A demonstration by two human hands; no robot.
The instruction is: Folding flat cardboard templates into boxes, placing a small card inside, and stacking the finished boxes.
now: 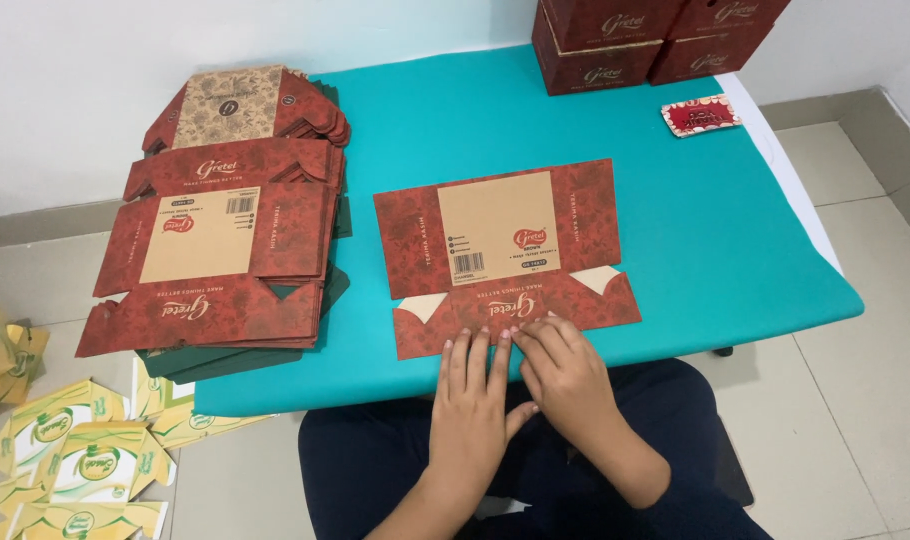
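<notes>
Pressing down with both hands on the near flap of a flat red carton blank (pixel 505 255) at frame centre, on the teal table (pixel 735 240).

Far left, bottom: yellow-green flattened cartons (pixel 70 465) on the floor. Upper left: stack of red carton blanks (pixel 220 245) on the table's left end, dark green sheets showing beneath.

Centre: blank lies printed side up, tan panel in the middle, lower flap toward me. My left hand (pixel 473 400) is open, palm down, fingers spread flat on the flap edge. My right hand (pixel 567 375) sits just beside it, touching it, fingers bent with tips on the flap; it grips nothing.

Upper right: assembled red boxes (pixel 640 40) at the table's far edge, and a small red card (pixel 702 115) beside them.
</notes>
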